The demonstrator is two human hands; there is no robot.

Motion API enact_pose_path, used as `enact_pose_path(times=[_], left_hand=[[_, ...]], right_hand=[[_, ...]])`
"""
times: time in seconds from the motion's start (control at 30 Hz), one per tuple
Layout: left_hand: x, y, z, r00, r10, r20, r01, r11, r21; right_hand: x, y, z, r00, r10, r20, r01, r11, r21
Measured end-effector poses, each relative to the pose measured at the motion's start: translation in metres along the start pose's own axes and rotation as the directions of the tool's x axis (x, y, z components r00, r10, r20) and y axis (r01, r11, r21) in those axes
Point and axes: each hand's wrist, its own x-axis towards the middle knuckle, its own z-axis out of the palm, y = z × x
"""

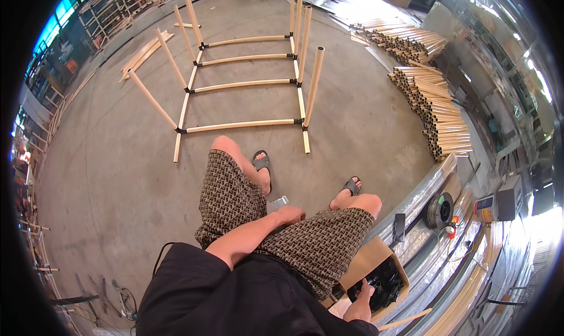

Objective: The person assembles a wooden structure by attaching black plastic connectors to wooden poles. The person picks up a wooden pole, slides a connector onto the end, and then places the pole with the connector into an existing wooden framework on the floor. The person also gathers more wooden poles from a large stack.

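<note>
Underfoot: smooth grey concrete floor [364, 142], faintly lined and patchy, across the middle of the frame.
Pipe frame: cream pipe frame [245, 85] on the floor at upper centre, four crossbars, uprights rising from black joints [181, 130].
Room: workshop; pipe racks [111, 12] at upper left, pipe stacks [437, 115] at upper right, bright glare along the right edge.
Right side: wrapped lengths [414, 204] at lower right, bearing a wire spool [439, 211] and a dark flat slab [400, 227].
Writing: printed label on a container [484, 208] at right, blue, white and orange, its lettering too small to read.
Left hand: left hand [291, 214] at lower centre, fingers curled beside a silvery object [278, 204]; cannot tell whether they grip it.
Right hand: right hand [364, 292] in a cardboard box [365, 263] of black parts [386, 280], lower right; cannot tell whether its fingers hold one.
</note>
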Motion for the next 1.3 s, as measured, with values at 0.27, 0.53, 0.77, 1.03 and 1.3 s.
enact_pose_path(times=[0.27, 0.53, 0.77, 1.03, 1.3], left_hand=[[-0.005, 0.011, -0.009, 0.998, 0.026, -0.064, -0.026, 1.0, -0.005], [-0.001, 0.009, -0.009, 1.0, 0.002, -0.007, -0.002, 1.0, 0.008], [0.014, 0.004, -0.003, 0.999, 0.027, 0.017, -0.027, 1.0, 0.006], [0.024, 0.019, -0.014, 0.994, 0.065, 0.087, -0.062, 0.997, -0.039], [0.03, 0.018, -0.013, 0.984, 0.108, 0.141, -0.096, 0.991, -0.094]], right_hand=[[0.066, 0.026, 0.012, 0.971, -0.174, -0.163, 0.207, 0.955, 0.212], [-0.005, -0.03, -0.001, 0.999, -0.047, -0.019, 0.051, 0.957, 0.286], [-0.007, 0.005, 0.002, 0.98, -0.189, -0.061, 0.198, 0.95, 0.24], [-0.051, 0.048, 0.01, 0.983, -0.158, -0.091, 0.173, 0.968, 0.184], [-0.077, 0.053, 0.019, 0.968, -0.181, -0.175, 0.218, 0.949, 0.229]])
